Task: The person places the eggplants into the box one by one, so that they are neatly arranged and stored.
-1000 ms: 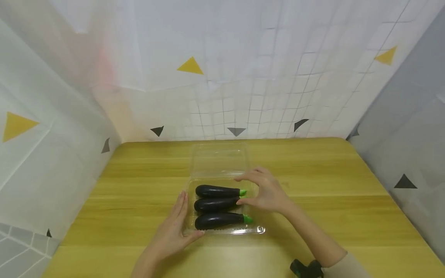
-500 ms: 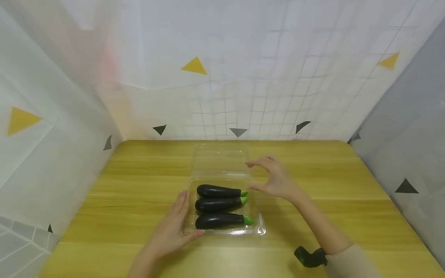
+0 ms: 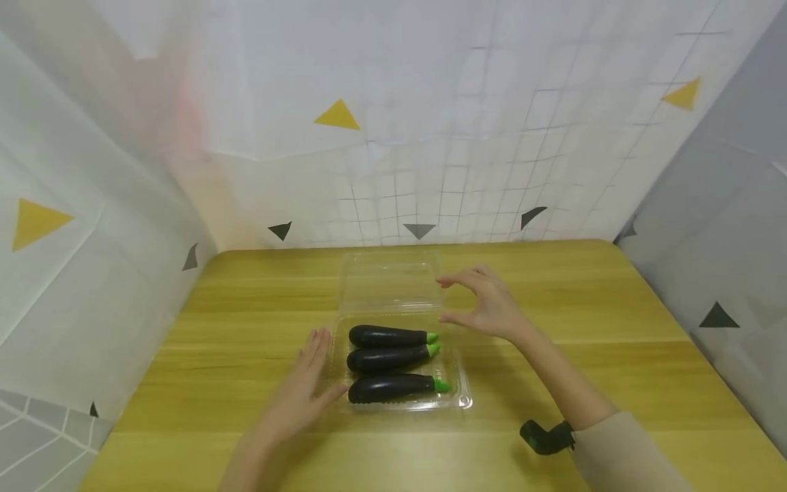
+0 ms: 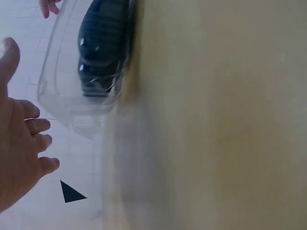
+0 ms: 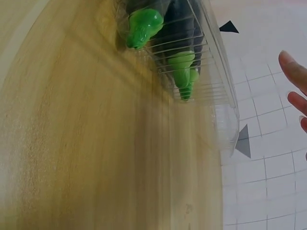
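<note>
Three dark purple eggplants with green stem ends lie side by side in a clear plastic clamshell box (image 3: 455, 362): a far eggplant (image 3: 389, 336), a middle eggplant (image 3: 387, 360) and a near eggplant (image 3: 391, 388). The box's transparent lid (image 3: 391, 277) is laid back behind it. My left hand (image 3: 301, 393) is at the box's left side, fingers extended; the left wrist view shows a gap between its fingers and the box wall. Above the right end of the hinge, my right hand (image 3: 488, 304) has thumb and fingers spread apart, holding nothing. Green stems (image 5: 182, 69) show through the box wall in the right wrist view.
The box stands on a yellow wood-grain table (image 3: 584, 307). White sheeting (image 3: 295, 184) with grid lines and triangle marks rises behind and at both sides. A black camera mount (image 3: 546, 437) sits at the right wrist by a beige sleeve (image 3: 621, 451).
My right hand has moved up and away from the middle eggplant's stem, uncovering it. My left hand has drawn slightly left, off the box's near corner. The eggplants stay in place.
</note>
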Demonstrator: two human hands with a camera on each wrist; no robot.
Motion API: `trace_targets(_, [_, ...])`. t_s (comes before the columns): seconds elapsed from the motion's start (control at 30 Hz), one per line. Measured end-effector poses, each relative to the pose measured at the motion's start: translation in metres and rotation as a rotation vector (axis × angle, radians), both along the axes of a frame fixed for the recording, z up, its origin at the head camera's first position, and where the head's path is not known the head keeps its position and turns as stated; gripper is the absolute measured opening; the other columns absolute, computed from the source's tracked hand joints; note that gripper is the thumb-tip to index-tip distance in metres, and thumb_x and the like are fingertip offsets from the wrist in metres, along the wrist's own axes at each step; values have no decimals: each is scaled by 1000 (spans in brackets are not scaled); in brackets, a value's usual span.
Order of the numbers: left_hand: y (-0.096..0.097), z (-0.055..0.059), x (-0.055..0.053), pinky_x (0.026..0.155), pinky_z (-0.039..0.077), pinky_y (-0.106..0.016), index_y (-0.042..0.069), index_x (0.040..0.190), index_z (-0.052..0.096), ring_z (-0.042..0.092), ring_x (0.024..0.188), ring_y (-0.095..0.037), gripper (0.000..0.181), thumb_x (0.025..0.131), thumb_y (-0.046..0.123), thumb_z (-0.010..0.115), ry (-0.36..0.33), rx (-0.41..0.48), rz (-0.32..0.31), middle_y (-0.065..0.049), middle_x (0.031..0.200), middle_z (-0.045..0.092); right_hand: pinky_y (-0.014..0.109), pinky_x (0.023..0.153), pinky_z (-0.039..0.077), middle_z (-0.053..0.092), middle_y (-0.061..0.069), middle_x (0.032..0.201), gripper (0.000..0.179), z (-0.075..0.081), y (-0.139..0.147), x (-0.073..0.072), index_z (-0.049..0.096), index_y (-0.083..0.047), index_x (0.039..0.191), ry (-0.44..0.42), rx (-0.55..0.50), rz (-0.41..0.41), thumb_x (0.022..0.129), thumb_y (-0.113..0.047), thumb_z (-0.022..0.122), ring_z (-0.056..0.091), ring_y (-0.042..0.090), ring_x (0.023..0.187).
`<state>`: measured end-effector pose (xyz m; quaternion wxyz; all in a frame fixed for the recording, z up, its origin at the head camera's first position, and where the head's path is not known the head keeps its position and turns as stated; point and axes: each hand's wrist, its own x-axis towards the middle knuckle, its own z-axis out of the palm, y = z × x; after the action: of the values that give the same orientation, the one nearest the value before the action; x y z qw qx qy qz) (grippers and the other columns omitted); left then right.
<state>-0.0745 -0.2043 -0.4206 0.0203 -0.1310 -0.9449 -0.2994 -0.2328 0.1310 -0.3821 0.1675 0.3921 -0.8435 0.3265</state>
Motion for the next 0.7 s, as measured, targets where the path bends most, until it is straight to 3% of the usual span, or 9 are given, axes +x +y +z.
trace_targets(0.3, [-8, 16, -28, 115, 7, -56, 5, 155, 7, 5, 146, -34, 83, 97, 45, 52, 3, -89, 11, -13, 160, 5, 36, 78, 42, 69, -2, 103, 60, -12, 7, -2, 68, -16, 118, -68, 20, -34, 65, -32, 90, 51, 18, 95])
trace_targets(0.7, [-18, 1, -68, 115, 14, -55, 5, 154, 10, 10, 145, -36, 82, 98, 52, 45, -56, -118, 21, -19, 158, 10, 40, 82, 44, 70, 0, 102, 60, -20, 8, -10, 68, -14, 118, -47, 11, -46, 64, -30, 90, 54, 24, 97])
